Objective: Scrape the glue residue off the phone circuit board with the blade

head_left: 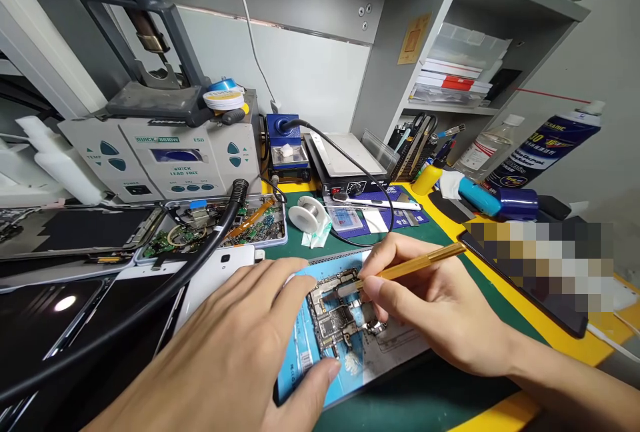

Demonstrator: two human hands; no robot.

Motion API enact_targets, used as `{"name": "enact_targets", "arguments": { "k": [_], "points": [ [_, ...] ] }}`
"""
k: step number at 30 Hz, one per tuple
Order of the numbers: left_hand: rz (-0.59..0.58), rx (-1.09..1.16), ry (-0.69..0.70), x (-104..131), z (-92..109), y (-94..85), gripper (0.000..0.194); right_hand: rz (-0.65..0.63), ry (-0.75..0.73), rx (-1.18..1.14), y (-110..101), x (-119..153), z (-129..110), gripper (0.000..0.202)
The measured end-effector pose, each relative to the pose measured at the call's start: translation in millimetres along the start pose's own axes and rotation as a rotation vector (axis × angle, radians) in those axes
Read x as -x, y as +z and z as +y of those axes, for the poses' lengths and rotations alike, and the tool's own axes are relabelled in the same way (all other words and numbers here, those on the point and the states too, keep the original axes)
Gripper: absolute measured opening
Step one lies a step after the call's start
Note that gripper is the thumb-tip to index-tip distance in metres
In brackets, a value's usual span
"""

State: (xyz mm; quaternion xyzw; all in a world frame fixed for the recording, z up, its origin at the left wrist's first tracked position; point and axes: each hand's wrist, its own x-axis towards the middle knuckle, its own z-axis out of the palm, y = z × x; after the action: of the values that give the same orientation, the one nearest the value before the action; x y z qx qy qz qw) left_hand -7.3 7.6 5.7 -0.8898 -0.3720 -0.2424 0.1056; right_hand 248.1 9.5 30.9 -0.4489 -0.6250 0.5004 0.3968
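Observation:
My right hand (425,299) grips a gold-handled tool (417,264) like a pen, its metal tip touching a phone circuit board (337,315). The board lies on a blue-edged work pad (305,345) on the green mat (415,395). My left hand (235,352) rests flat on the pad's left side, fingers spread, thumb near the board's lower edge, holding nothing.
A grey hot-air station (170,159) stands at the back left, its black hose (150,302) crossing phone screens (55,305). A tray of board parts (220,222), solder spool (307,213), blue soldering unit (286,149), hot plate (345,162), tool holder (415,149), spray can (547,149) and a phone (530,285) surround the pad.

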Motion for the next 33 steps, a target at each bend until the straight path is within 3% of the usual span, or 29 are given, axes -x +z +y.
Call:
{"name": "enact_targets", "arguments": {
  "k": [3,8,12,20,33],
  "points": [
    [0.011,-0.009,0.008,-2.1,0.5,-2.3,0.042,-0.009,0.003,0.01,-0.5,-0.4,-1.1,0.023],
    [0.006,-0.024,0.015,-2.0,4.0,-5.3,0.035,-0.007,0.001,0.034,-2.0,-2.4,-3.8,0.024],
    [0.009,-0.032,-0.005,0.5,3.1,-5.5,0.049,-0.01,-0.01,0.031,-0.9,-2.1,-5.2,0.023],
    [0.001,0.019,-0.023,-1.8,-0.6,-6.5,0.035,-0.019,0.006,0.014,-1.0,-1.7,-6.0,0.023],
    [-0.005,0.064,-0.059,2.8,3.3,1.5,0.038,-0.03,0.02,0.001,-2.4,-1.1,-5.0,0.026]
  ]
}}
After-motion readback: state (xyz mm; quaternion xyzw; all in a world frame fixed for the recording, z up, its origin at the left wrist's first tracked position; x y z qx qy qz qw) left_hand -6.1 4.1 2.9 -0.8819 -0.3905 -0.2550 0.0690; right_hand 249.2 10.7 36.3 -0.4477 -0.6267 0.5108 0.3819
